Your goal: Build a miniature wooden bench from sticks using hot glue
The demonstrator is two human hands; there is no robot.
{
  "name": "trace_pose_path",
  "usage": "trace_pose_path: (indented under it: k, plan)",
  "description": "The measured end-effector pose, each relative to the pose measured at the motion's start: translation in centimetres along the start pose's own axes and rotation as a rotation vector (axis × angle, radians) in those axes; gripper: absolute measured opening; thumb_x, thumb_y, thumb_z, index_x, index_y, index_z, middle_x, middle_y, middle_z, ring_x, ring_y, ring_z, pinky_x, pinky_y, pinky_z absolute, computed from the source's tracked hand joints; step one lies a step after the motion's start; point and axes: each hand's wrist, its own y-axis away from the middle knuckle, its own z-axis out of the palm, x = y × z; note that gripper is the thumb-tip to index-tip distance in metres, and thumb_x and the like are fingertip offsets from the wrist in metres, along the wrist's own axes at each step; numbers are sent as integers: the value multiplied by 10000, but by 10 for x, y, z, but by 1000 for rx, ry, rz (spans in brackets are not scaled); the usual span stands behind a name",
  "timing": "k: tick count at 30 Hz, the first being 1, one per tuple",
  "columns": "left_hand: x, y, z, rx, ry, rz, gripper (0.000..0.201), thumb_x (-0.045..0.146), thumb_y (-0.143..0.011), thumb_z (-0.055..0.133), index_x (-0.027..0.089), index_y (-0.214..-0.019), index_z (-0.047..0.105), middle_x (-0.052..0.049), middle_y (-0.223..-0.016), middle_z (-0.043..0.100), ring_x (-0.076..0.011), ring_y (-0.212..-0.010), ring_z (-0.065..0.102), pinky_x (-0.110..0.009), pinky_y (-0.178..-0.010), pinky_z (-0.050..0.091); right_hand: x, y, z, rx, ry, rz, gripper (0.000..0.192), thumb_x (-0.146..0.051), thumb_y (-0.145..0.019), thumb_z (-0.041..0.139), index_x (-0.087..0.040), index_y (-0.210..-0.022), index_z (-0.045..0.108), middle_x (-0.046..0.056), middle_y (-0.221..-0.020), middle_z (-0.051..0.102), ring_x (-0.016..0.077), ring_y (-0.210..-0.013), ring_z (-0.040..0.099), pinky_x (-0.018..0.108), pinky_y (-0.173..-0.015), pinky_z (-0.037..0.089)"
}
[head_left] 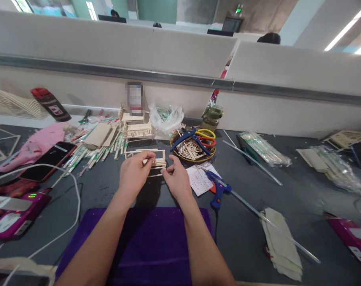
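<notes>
Frame [159,161] sits between the table's [243,242] near and far edges, left hand [135,170] pinching its bars, right hand [178,179] finger and thumb parted at its end, apparently mid-fitting, next requiring steady alignment.

left hand [135,169]: thumb and index tips close together | right hand [179,179]: thumb and index parted | bare forearms [101,230]: extended forward, converging

No readable text, labels or numbers.
</notes>
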Motion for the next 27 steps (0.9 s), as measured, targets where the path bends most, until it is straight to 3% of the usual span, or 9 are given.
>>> trace_pose_path:
  k: [27]
  plan:
    - [-2,0,2,7,-13,-9,201,303,-853,549,256,-929,729,18,-890,753,-154,-693,636,-248,-613,403,0,1,1,6,16,-11,561,-254,-817,606,-194,-1353,454,-17,-799,694,173,-777,650,286,-754,466]
